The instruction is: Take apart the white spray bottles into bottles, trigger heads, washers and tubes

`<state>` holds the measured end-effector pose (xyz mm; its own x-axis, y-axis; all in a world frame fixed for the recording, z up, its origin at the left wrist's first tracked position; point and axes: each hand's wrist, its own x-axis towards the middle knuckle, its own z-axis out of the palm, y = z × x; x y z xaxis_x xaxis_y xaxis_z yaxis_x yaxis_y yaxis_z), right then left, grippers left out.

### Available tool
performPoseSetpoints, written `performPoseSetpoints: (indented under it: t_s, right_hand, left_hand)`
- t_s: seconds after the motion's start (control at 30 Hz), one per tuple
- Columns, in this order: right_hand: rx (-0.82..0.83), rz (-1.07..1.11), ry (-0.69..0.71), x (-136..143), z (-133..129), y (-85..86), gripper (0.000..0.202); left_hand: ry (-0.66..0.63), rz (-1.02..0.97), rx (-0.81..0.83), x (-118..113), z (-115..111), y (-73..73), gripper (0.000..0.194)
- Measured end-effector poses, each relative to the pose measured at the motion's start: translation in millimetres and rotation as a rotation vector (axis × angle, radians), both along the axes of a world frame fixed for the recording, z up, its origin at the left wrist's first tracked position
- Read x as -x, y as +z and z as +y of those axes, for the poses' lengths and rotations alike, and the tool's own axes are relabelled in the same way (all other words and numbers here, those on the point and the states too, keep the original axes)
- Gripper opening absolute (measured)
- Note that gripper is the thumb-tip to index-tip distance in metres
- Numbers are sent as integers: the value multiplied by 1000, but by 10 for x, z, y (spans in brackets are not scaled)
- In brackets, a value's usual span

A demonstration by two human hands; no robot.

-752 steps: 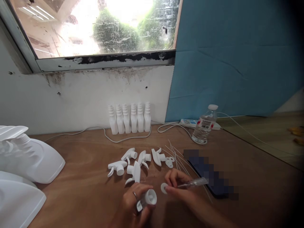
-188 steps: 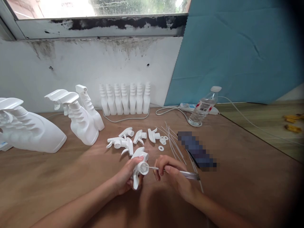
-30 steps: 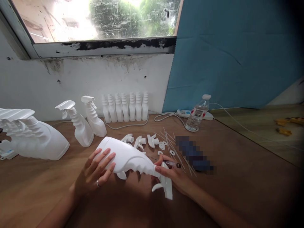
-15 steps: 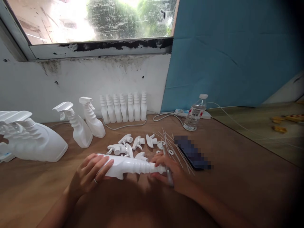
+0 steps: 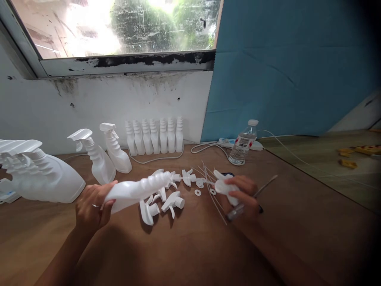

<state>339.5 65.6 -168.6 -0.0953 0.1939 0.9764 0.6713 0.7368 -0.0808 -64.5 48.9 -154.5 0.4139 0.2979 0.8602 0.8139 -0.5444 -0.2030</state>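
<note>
My left hand (image 5: 92,206) is wrapped round the base of a white spray bottle (image 5: 135,192), which tilts with its ribbed neck up and to the right. In my right hand (image 5: 245,196), blurred by motion, is a white trigger spray head (image 5: 223,187). A thin dip tube (image 5: 202,181) runs from it toward the bottle's mouth; whether its end is inside I cannot tell. The same hand also keeps a slim tool with a clear handle (image 5: 236,212) and a thin grey shaft. Below the bottle lie several loose trigger heads (image 5: 174,203).
White washers (image 5: 198,192) and thin tubes (image 5: 218,206) lie mid-table. A phone, mostly hidden, is under my right hand. Several bare bottles (image 5: 154,137) line the wall, with assembled spray bottles (image 5: 102,163) to the left. A water bottle (image 5: 243,145) stands by a cable and power strip.
The spray head has come away from the bottle's neck, and my right hand has moved right with it. My left hand has shifted left, tilting the bottle's neck upward.
</note>
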Motion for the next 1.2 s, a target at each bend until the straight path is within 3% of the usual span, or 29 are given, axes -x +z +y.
performPoseSetpoints:
  t_s: [0.1,0.2,0.23,0.33,0.37,0.57,0.73,0.9,1.0,1.2]
  right_hand:
    - [37,304,-55,-130,159,42,39]
    - [70,485,-106,-278,295,59,38]
    - [89,534,-122,-324,330,54,38]
    - [167,665,-124,-420,400,17,40]
    - [190,696,-117,-436,412,3,41]
    - [260,767,-91,-443,427,-43,39]
    - [305,754,-79,-446,432,-70,39]
    - [349,753,-67,-441,440,-105,38]
    - [365,741,-82,-439,444,-128,38]
    - [385,702,-98,-437,435,-151,34]
  left_hand:
    - [148,-279,92,-101,110,12,30]
    - [210,-675,410,-379,318,66,37]
    - [165,-806,530,-498,417,87,40]
    - [-167,-1084,796,-895,793,108,47]
    - [-204,-1140,849,-1037,931,95,47]
    - [-91,-1092,951,-1886,1656,-138,32]
    - [35,-1008,980,-2403,2006,-296,32]
    - [120,-960,965,-2691,2242,-349,21]
    - [149,-957,959,-2822,2371,-350,24]
    - [138,-986,946,-2935,2474,-356,28]
